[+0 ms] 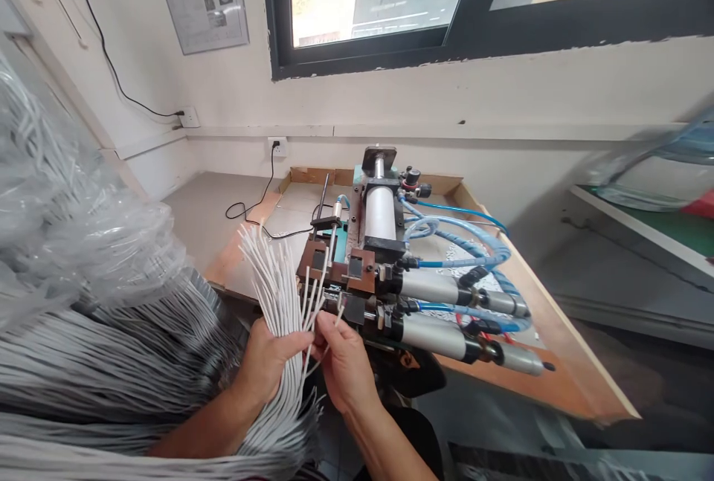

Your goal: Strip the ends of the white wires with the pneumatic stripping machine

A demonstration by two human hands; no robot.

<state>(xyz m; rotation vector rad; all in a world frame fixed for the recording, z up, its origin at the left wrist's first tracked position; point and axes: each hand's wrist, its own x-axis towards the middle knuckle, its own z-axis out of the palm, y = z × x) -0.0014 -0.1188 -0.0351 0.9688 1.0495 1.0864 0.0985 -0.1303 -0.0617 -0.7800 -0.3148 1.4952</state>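
My left hand [271, 358] is wrapped round a thick bundle of grey cables [279, 295], whose cut ends fan out upward. Beside it, my right hand [344, 362] pinches a single cable [340, 311] between thumb and fingertips, a little apart from the bundle. That cable's tip points up toward the dark clamp block of a pneumatic machine [380, 213]. A few other cables stand loose between the two hands. Both hands are just in front of the machine's brown jaws [361, 270].
Long grey cables [111, 362] and clear plastic wrap [83, 206] fill the left side. Two horizontal air cylinders [435, 336] and blue hoses [462, 232] extend to the machine's right, over a wood-edged tray [580, 347]. A green-topped shelf [658, 224] stands at right.
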